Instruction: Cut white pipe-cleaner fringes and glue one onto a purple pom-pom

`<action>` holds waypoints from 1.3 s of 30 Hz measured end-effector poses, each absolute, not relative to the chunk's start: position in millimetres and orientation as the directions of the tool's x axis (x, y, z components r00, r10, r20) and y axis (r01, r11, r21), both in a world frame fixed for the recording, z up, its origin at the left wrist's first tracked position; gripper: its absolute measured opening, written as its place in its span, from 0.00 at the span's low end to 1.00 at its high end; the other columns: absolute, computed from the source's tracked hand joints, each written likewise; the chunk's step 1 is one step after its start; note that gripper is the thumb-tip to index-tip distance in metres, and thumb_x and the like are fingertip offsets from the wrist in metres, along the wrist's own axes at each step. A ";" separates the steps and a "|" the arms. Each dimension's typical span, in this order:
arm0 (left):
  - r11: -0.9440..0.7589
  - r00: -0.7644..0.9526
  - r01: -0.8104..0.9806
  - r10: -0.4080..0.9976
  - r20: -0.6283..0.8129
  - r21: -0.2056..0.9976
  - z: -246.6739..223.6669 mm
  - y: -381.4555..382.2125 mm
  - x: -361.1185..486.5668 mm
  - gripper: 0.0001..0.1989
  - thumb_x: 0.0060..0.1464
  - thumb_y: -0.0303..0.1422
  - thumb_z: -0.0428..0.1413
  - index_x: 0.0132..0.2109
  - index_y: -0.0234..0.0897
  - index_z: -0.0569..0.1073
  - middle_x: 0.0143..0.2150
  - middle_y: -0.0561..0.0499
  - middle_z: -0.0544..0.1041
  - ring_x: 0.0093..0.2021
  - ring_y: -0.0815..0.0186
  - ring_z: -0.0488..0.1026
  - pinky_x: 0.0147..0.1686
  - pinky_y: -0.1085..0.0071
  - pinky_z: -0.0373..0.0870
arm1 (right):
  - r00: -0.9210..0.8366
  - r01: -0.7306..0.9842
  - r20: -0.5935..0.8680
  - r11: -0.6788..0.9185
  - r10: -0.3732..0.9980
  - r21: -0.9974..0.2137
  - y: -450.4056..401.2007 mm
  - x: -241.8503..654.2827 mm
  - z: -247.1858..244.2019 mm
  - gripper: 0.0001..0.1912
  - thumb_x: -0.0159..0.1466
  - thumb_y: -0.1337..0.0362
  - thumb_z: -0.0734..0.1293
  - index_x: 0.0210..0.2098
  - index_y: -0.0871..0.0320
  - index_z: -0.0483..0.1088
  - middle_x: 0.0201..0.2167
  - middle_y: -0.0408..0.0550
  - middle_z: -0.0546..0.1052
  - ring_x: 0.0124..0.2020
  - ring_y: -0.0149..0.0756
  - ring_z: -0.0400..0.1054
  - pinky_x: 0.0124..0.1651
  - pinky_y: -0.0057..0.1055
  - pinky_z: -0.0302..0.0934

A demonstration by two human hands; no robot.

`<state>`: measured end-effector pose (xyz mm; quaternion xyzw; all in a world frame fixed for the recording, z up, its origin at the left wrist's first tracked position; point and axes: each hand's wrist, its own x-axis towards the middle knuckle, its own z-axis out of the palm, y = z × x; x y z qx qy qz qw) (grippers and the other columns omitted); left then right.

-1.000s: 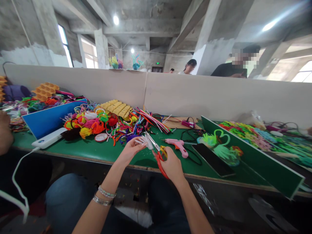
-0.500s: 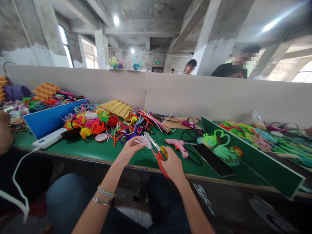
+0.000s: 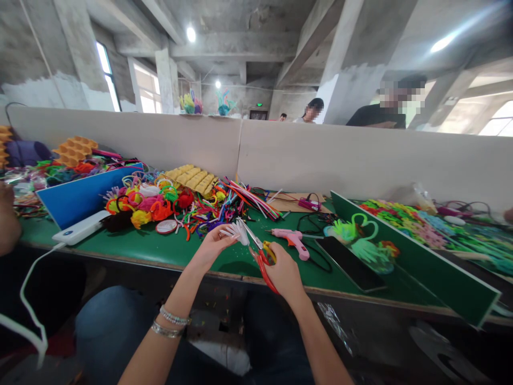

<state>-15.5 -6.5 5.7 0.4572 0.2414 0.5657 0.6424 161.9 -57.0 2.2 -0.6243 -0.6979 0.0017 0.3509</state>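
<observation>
head view: left hand (image 3: 215,244) pinches white bundle (image 3: 242,235) at its 2 o'clock, right hand (image 3: 284,271) grips red-handled scissors (image 3: 263,265) close beside it, probably trimming; next snip calls for steady bundle, scissors lined up.

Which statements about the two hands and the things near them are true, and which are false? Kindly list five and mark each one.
1. The right hand holds scissors. True.
2. The scissors' handles are blue. False: they are red and yellow.
3. The left hand holds a white bundle of strands. True.
4. The pink glue gun lies left of the smartphone, as seen in the picture. True.
5. A blue board stands right of the smartphone. False: a green board stands there.
</observation>
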 end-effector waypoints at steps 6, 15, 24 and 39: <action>-0.063 0.251 -0.522 0.942 0.224 0.851 4.9 -4.3 -16.8 0.12 0.36 0.27 0.61 0.33 0.33 0.71 0.33 0.52 0.74 0.35 0.70 0.70 0.40 0.72 0.66 | 0.077 0.859 0.437 0.163 0.896 -0.486 -56.5 162.0 2.8 0.16 0.53 0.47 0.58 0.25 0.55 0.56 0.26 0.42 0.69 0.26 0.32 0.63 0.26 0.26 0.51; -0.074 0.235 -0.525 0.945 0.228 0.848 4.4 -3.6 -17.0 0.11 0.35 0.27 0.62 0.32 0.33 0.71 0.33 0.53 0.74 0.35 0.70 0.70 0.39 0.72 0.66 | 0.083 0.847 0.469 0.186 0.879 -0.498 -56.5 160.7 1.3 0.16 0.53 0.49 0.58 0.32 0.55 0.59 0.33 0.45 0.70 0.36 0.36 0.66 0.31 0.29 0.57; -0.131 0.176 -0.456 0.956 0.233 0.880 4.2 -2.4 -14.7 0.13 0.35 0.27 0.62 0.33 0.34 0.72 0.31 0.53 0.75 0.33 0.70 0.70 0.39 0.72 0.65 | 0.058 0.854 0.543 0.241 0.838 -0.462 -54.1 164.0 -0.1 0.17 0.54 0.51 0.59 0.36 0.56 0.59 0.35 0.47 0.69 0.37 0.36 0.65 0.34 0.30 0.59; -0.108 0.214 -0.500 0.946 0.244 0.859 1.2 -0.2 -16.2 0.13 0.35 0.27 0.62 0.33 0.33 0.72 0.32 0.53 0.74 0.34 0.70 0.70 0.40 0.71 0.64 | 0.052 0.867 0.466 0.192 0.883 -0.461 -52.9 161.5 -4.4 0.19 0.54 0.48 0.57 0.37 0.55 0.59 0.37 0.46 0.69 0.39 0.37 0.66 0.33 0.30 0.57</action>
